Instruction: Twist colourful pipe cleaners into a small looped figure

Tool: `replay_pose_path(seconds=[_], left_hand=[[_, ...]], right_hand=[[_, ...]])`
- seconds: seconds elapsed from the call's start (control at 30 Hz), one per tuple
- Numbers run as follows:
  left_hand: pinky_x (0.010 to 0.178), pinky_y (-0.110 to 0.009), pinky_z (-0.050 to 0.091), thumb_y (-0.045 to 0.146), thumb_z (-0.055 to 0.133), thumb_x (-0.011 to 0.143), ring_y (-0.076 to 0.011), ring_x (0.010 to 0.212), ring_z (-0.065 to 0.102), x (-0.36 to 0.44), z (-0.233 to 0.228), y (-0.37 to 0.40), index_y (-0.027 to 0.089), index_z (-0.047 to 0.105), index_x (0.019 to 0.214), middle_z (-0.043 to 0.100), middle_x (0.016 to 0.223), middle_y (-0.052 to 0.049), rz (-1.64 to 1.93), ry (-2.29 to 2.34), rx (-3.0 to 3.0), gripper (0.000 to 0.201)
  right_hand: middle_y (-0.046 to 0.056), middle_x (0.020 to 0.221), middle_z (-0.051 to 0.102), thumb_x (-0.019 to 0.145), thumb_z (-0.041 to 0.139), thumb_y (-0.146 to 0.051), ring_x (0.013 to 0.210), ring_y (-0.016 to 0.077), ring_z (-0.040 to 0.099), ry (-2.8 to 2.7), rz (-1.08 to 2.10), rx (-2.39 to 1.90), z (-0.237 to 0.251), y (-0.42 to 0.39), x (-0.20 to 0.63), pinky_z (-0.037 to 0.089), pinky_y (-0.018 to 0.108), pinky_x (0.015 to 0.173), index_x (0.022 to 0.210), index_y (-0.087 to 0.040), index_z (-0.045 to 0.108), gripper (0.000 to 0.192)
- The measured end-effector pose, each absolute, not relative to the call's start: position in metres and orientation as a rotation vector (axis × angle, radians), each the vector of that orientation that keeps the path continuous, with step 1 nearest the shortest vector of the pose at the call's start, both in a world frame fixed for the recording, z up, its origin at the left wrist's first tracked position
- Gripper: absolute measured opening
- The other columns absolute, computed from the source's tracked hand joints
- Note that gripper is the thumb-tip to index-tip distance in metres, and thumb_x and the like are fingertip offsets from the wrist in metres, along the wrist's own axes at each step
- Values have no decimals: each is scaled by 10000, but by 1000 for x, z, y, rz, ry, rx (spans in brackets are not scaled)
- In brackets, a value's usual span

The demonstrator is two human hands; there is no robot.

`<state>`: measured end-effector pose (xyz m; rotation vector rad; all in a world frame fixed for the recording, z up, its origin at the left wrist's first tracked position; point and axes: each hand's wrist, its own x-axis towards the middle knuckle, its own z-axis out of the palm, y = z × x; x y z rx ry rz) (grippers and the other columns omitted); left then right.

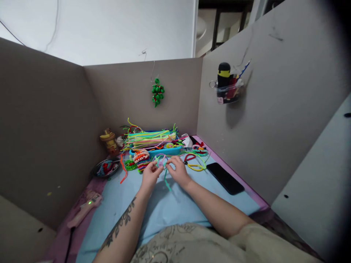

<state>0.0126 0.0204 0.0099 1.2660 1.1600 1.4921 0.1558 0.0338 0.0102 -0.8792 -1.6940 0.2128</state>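
Grey panels (131, 84) walled the table (77, 235); your left hand (151, 174) and right hand (178, 171) pinched what looked like fuzzy pipe cleaners (166, 181); a phone (225, 178) lay to their right.

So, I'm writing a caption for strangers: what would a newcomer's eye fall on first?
Probably the bright pipe cleaners heaped over the blue tray, before the grey partition. Above them hangs a green ornament. In front, the left hand and right hand hold a lilac-and-teal piece.

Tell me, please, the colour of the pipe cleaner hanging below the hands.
The pipe cleaner is teal green, best seen in the head view.
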Motion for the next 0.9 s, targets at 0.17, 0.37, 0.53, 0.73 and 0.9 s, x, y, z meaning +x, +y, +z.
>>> replay_pose_path(seconds=[0.17,0.37,0.53,0.73,0.9], left_hand=[[384,-177,291,419,703,596,-51,409,397,13,7,22,120,542,939,471,511,71,1488,1124,1282,483],[362,-172,259,417,682,630,-40,381,357,10,4,23,104,546,956,453,493,72,1439,1131,1354,472],[349,-164,225,420,694,617,-30,360,333,11,5,21,120,535,957,460,484,79,1428,1125,1330,481],[349,-160,211,414,705,606,-25,353,312,13,10,18,128,523,941,477,471,78,1404,1099,1326,477],[366,-162,235,402,707,607,-29,371,337,13,9,18,128,535,941,497,493,65,1414,1121,1335,465]], right_hand=[[28,797,569,759,544,-162,860,189,493,-1729,198,-876,12,34,156,364,335,812,746,-202,581,56],[29,788,566,753,566,-180,865,188,488,-1750,214,-858,14,32,156,366,332,809,738,-200,592,36],[17,750,563,729,602,-218,821,181,499,-1686,276,-874,13,34,155,380,320,774,705,-203,580,36],[10,739,586,713,624,-230,789,176,516,-1620,300,-868,12,34,155,392,313,754,750,-210,600,47],[12,716,610,721,638,-226,776,174,527,-1655,285,-833,9,39,155,393,320,762,714,-217,640,12]])
